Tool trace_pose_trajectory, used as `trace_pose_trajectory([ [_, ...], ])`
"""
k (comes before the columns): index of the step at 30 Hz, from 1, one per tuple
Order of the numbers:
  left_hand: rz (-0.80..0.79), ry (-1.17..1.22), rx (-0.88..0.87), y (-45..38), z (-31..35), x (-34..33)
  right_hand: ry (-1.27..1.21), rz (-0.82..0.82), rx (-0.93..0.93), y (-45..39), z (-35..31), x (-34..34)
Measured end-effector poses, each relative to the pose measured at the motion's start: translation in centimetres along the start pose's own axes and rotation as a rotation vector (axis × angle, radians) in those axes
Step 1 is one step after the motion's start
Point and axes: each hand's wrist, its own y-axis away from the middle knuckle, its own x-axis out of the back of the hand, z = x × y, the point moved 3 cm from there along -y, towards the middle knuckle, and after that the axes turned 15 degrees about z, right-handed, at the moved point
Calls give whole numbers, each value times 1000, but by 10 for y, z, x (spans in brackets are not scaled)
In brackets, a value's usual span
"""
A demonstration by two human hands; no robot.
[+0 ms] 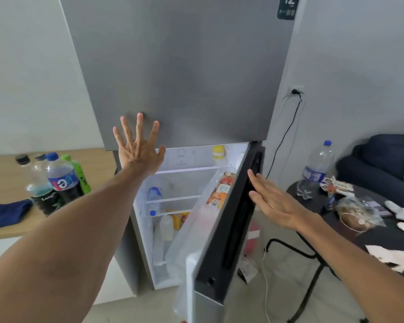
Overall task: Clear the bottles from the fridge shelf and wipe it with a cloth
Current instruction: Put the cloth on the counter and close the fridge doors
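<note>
Left hand (138,148) is pressing flat, fingers spread, against the lower edge of the closed upper fridge door (180,66), holding nothing. Right hand (273,201) is lying open, fingers together, against the outer face of the lower door (231,220), which is standing partly open; nothing is gripped. Bottles (56,180) are standing grouped on the wooden counter (5,169) left of the fridge, and a blue cloth (6,213) is lying just beside them. The upper inner shelf (187,169) is showing bare.

A wooden counter (7,173) carries four bottles (56,180) and a blue cloth (6,212). A black round table (383,238) holds a clear bottle (315,170).
</note>
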Motion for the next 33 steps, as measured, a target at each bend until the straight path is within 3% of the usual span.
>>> trace_pose_trajectory([
  [16,67,42,-123,-7,-56,-1,202,90,116,-92,-70,-90],
  [25,110,172,-37,14,-45,-40,222,23,57,-152,-93,-108],
  [29,63,222,-6,48,-37,-73,204,-13,11,-170,-91,-115],
  [33,-96,147,48,73,-31,-108,175,-69,38,-165,-96,-115],
])
